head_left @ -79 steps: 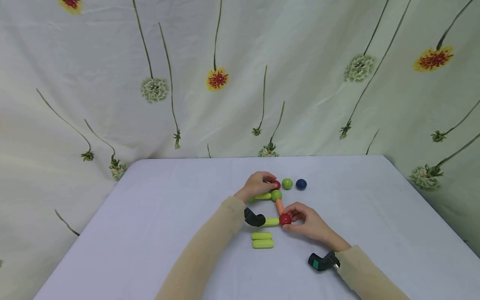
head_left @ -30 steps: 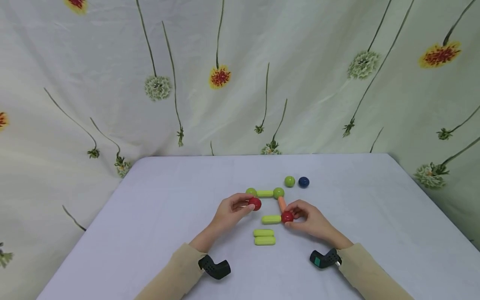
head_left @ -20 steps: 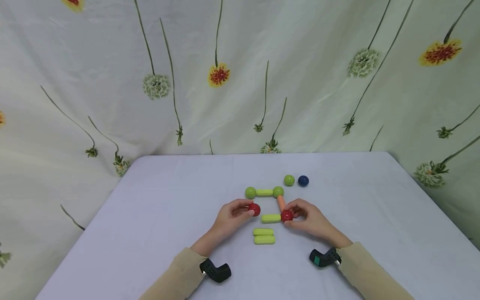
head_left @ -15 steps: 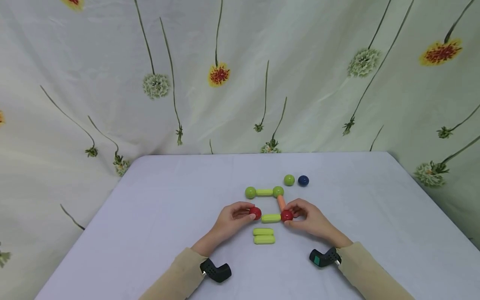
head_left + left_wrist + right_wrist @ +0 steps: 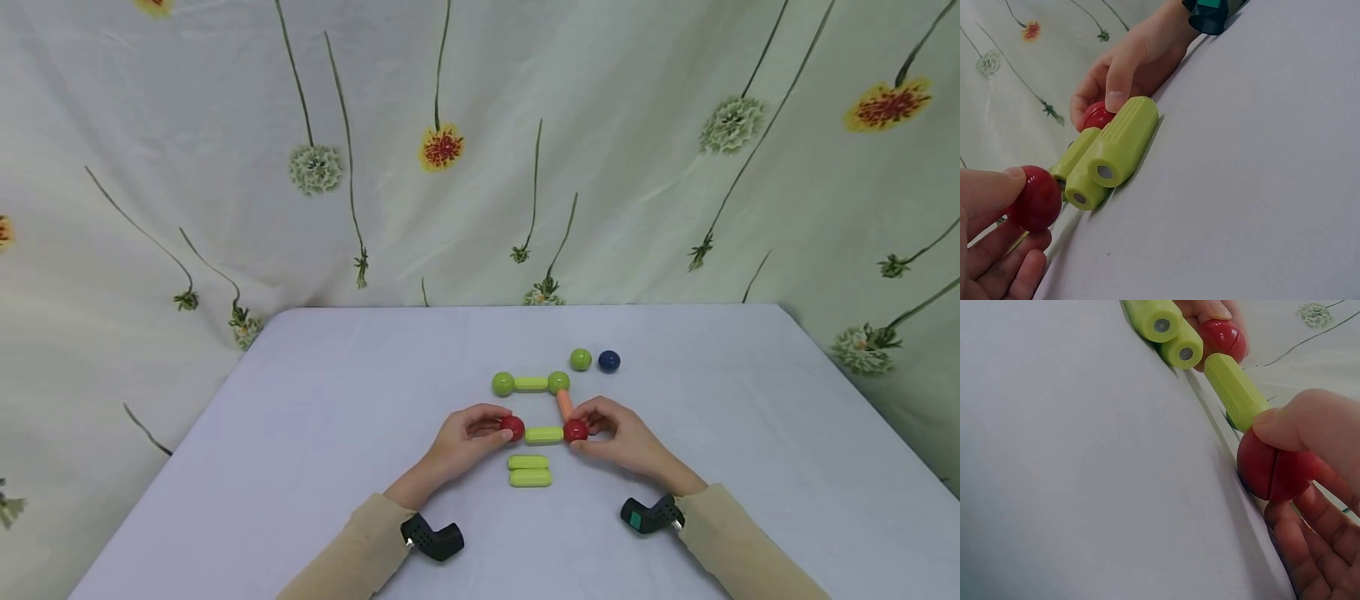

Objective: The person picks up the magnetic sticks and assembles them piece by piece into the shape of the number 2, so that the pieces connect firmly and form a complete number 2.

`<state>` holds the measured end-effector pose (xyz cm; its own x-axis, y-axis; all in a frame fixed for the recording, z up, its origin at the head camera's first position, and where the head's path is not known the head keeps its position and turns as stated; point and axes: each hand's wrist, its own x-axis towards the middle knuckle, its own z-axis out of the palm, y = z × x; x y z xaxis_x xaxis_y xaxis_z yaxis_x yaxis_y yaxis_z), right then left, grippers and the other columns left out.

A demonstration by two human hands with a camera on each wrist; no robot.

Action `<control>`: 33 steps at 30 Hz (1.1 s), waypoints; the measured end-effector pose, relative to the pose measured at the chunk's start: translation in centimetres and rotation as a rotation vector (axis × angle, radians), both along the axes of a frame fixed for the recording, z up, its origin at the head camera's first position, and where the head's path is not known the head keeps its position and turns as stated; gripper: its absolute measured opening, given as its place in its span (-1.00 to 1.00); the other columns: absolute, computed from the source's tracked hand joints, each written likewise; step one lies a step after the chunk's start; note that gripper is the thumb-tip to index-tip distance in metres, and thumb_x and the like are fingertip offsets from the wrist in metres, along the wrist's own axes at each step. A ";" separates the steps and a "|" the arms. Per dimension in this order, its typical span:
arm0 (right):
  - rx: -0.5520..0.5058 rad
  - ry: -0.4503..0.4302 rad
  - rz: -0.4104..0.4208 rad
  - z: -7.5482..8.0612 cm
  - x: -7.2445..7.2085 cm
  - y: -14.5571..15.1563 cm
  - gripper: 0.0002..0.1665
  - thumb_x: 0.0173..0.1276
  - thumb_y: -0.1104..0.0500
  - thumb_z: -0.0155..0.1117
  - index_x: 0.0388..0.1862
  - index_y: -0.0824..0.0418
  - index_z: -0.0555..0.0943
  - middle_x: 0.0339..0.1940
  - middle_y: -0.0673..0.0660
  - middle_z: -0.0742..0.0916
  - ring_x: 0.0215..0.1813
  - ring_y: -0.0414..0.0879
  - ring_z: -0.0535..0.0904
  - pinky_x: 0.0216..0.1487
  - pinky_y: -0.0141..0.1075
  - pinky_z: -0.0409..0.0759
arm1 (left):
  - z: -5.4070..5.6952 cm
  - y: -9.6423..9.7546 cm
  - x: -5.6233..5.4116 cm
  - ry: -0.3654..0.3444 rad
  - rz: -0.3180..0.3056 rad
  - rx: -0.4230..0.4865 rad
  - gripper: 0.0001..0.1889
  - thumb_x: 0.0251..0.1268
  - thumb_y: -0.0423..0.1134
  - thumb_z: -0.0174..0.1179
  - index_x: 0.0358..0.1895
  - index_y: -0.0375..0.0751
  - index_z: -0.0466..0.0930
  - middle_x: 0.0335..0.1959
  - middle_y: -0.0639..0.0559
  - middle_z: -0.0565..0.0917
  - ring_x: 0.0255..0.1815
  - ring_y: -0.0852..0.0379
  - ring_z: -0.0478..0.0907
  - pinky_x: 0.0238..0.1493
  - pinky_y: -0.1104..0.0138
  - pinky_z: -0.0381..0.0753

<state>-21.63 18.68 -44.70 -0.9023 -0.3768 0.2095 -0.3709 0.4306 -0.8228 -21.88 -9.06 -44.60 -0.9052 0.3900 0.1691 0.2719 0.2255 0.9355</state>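
My left hand [image 5: 467, 440] pinches a red ball [image 5: 512, 428] between thumb and fingers, right at the left end of a yellow-green rod [image 5: 543, 435]. At that rod's other end, my right hand [image 5: 621, 437] holds a second red ball [image 5: 1272, 465], thumb on top in the right wrist view. An orange rod [image 5: 565, 405] runs from this ball back to a green ball [image 5: 558, 382]. Another yellow-green rod [image 5: 531, 383] links that green ball to a green ball [image 5: 503, 383] at the far left.
Two loose yellow-green rods [image 5: 1124, 142] with grey discs in their ends lie side by side in front of the hands. Behind the joined pieces sit a loose green ball [image 5: 581, 359] and a dark blue ball [image 5: 609, 361]. A flower-print cloth [image 5: 480, 208] hangs behind the white table [image 5: 360, 375].
My left hand has carried the red ball from beside the loose green ball leftward and toward me, to the near rod's left end. My right hand keeps its hold on the other red ball.
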 end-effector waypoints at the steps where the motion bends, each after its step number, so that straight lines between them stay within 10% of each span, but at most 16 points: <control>1: 0.004 -0.001 -0.001 0.0 0.0 0.0 -0.60 0.11 0.19 0.45 -0.07 0.18 0.57 -0.19 0.01 0.63 -0.16 -0.12 0.50 -0.10 -0.34 0.51 | -0.1 0.0 -0.1 0.007 -0.004 -0.001 -0.66 0.21 -0.26 0.27 0.04 -0.30 0.56 -0.06 -0.13 0.62 -0.10 0.02 0.60 -0.05 0.40 0.54; 11: 0.025 -0.007 -0.007 3.3 1.8 -1.2 -0.66 0.12 0.35 0.39 -0.11 0.36 0.55 -0.21 0.14 0.62 -0.18 -0.02 0.50 -0.09 -0.24 0.53 | 0.0 -0.1 0.1 0.049 -0.008 -0.053 -0.69 0.19 -0.22 0.29 -0.01 -0.22 0.59 -0.08 -0.05 0.62 -0.13 0.09 0.57 -0.06 0.39 0.54; 18: 0.034 -0.017 -0.040 0.2 0.2 -0.3 -0.59 0.11 0.22 0.45 -0.05 0.20 0.56 -0.17 0.02 0.62 -0.15 -0.10 0.50 -0.09 -0.32 0.52 | -0.1 0.0 0.2 0.078 -0.003 -0.090 -0.70 0.20 -0.20 0.28 -0.01 -0.17 0.59 -0.08 -0.01 0.61 -0.15 0.11 0.56 -0.06 0.37 0.54; 33: 0.012 -0.004 -0.037 0.2 0.2 -0.2 -0.60 0.11 0.13 0.46 -0.08 0.19 0.57 -0.20 0.01 0.63 -0.18 -0.13 0.50 -0.11 -0.34 0.51 | -0.4 0.3 0.2 0.137 0.022 -0.125 -0.64 0.28 -0.17 0.21 0.09 -0.23 0.54 -0.05 0.00 0.62 -0.09 0.10 0.55 -0.05 0.35 0.54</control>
<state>-21.41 18.46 -44.54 -0.9164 -0.3461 0.2010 -0.3510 0.4540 -0.8189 -21.71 -8.80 -45.04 -0.8856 0.3958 0.2430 0.3885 0.3447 0.8545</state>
